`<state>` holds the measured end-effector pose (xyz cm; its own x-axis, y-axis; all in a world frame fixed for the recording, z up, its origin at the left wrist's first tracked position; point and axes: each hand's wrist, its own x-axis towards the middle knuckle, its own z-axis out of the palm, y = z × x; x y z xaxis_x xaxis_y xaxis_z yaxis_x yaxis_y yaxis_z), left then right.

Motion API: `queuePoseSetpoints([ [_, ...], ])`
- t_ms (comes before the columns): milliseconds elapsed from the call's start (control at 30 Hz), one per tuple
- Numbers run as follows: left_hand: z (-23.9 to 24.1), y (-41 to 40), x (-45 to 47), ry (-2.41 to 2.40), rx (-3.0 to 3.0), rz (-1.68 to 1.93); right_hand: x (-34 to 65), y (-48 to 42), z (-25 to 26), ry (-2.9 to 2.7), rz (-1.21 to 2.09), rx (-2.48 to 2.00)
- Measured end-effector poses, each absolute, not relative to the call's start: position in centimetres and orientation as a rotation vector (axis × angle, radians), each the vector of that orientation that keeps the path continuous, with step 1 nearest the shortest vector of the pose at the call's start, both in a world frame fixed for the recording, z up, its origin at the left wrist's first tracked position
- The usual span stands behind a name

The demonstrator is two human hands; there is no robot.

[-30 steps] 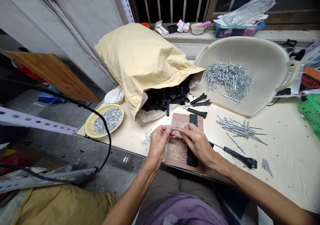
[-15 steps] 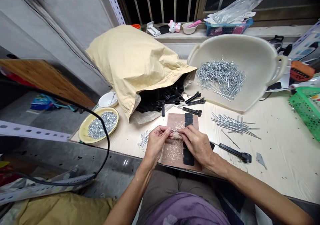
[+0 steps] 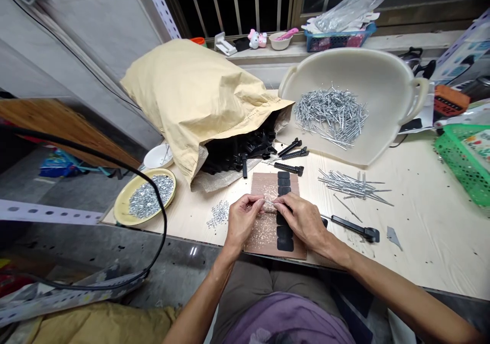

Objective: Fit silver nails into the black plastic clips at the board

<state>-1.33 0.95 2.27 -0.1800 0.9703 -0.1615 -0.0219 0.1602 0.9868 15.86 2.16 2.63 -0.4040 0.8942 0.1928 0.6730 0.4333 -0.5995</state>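
Note:
Between my two hands runs a thin silvery metal pin (image 3: 269, 201). The fingertips of my left hand (image 3: 243, 222) are pinched around its left end; whether a small washer is in them too is hidden. My right hand (image 3: 302, 218) pinches the other end with thumb and fingers. Both hands are just above a brown speckled board (image 3: 260, 239) with a row of black pads (image 3: 285, 244) along it. Left of the board lies a scatter of small metal washers (image 3: 218, 215). A black-handled piece (image 3: 354, 227) with a metal rod rests by my right wrist.
A paper sack (image 3: 199, 89) spills black plastic parts (image 3: 237, 155). Behind stands a white basin (image 3: 383, 104) of metal pins, with a loose pile of pins (image 3: 354, 185) before it. A yellow plate (image 3: 120, 206) holds washers. A black cable (image 3: 164, 216) loops at left; a green basket (image 3: 463, 165) sits right.
The whole view has shifted slightly, so the table's things appear a little further left. Both hands keep their pinch on the metal pin over the board.

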Motion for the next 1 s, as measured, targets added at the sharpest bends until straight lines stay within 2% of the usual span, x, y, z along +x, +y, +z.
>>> queuePoseSetpoints([
  [533, 1.92, 1.31, -1.13, 1.362, 0.952, 1.153, 16.34, 2.18, 2.18, -2.195, 0.59, -1.22],
  [1000, 2.13, 1.26, -0.81, 1.236, 0.901, 1.108, 16.8, 3.01, 2.79, -2.125, 0.723, -1.149],
])
